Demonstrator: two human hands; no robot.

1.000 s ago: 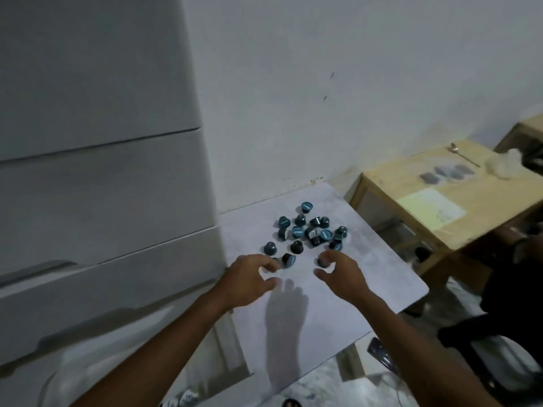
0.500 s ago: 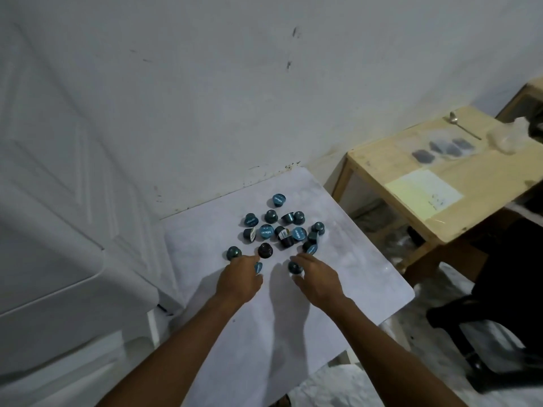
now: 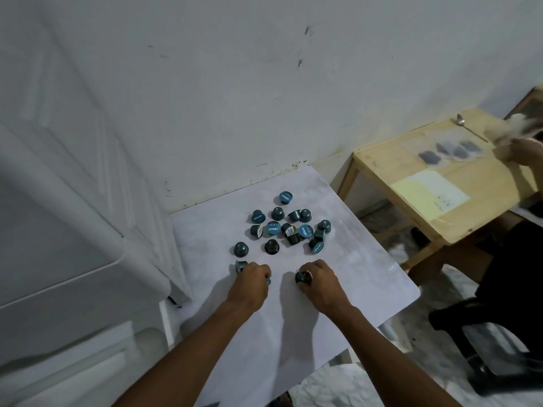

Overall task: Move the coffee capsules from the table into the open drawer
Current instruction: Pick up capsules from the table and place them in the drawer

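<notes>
Both fists now closed, capsules [image 3: 303, 277] prob. inside

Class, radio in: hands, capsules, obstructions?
Left hand closed on capsule. Right hand closed on dark capsule. Capsule pile on table. Nothing obstructing.

Single view: head-worn wide-angle camera, looking forward and steeply down over both forearms. Left hand [image 3: 252, 282] and right hand [image 3: 318, 282] sit low-centre, close to the lens. White table [image 3: 367, 277] fills mid-frame beneath them; capsule cluster [image 3: 286, 227] just beyond the fingers. Wall behind; wooden side table [image 3: 382, 160] far right of the right hand. No second view.
</notes>
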